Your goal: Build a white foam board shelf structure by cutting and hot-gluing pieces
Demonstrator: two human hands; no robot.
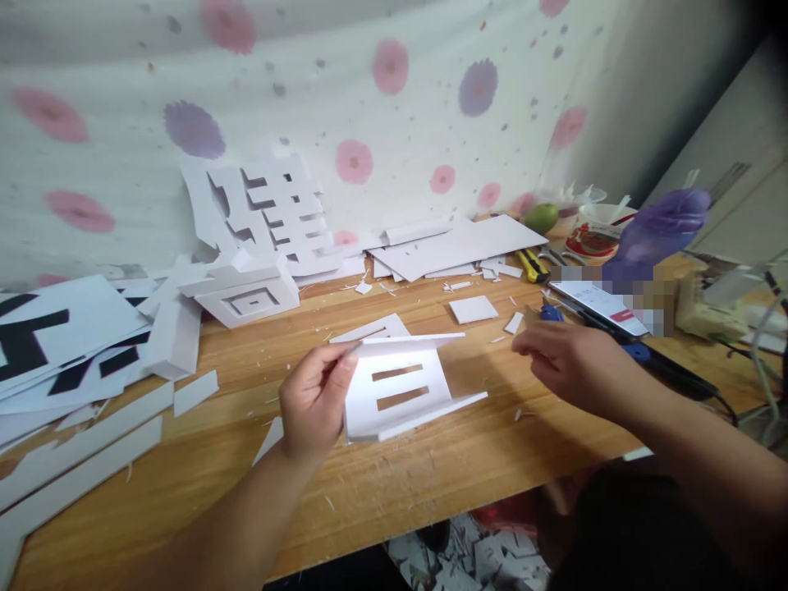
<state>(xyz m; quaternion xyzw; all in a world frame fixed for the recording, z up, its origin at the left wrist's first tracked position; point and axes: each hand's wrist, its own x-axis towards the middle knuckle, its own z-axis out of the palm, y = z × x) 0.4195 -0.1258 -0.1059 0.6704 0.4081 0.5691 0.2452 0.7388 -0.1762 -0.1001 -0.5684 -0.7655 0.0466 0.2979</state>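
Observation:
My left hand (317, 398) pinches the left end of a white foam-board piece (400, 382) with two long slots and raised strips along its far and near edges. Behind it lies another slotted white piece (369, 330), partly hidden. My right hand (554, 361) hovers to the right of the held piece, apart from it, its fingers curled together; whether anything small is between them is hidden. A small white rectangle (474, 309) and a smaller white scrap (513, 322) lie on the wooden table just beyond my right hand.
White cut-out shapes (277, 213) stand at the back left. Printed sheets (55, 336) and long strips (92, 443) lie left. A yellow cutter (533, 266), a phone (597, 304), a blue-handled tool (671, 369) and a bowl (597, 232) sit right. Scraps fill the floor container.

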